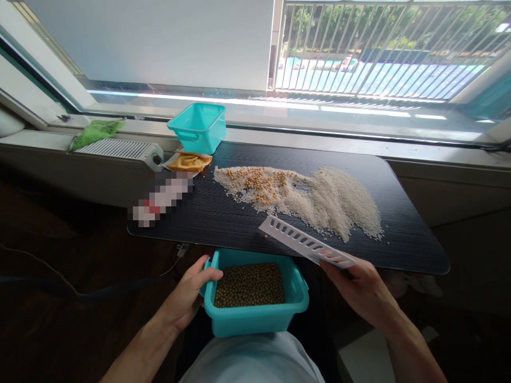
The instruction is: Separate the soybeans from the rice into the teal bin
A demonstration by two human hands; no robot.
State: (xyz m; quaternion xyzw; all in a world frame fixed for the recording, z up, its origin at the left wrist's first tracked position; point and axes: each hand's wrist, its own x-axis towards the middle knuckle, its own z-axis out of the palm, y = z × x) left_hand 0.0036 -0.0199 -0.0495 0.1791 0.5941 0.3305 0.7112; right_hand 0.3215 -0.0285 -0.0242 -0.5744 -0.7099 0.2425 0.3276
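Observation:
My left hand grips the left rim of a turquoise plastic tub, its thumb over the edge. Inside the tub lies a layer of dried peas, greenish brown. The tub is close against my body, just below the table's front edge. In my right hand is a flat white slotted plastic strip, held by its right end; its far end reaches over the tabletop. Beyond it a long heap of white rice spreads across the table, with orange-yellow peas mixed into its left part.
The dark table stands against a window sill. A second turquoise tub is at its back left, beside an orange cloth-like item on white wrapping. A pixelated object lies at the left. A green cloth rests on the radiator.

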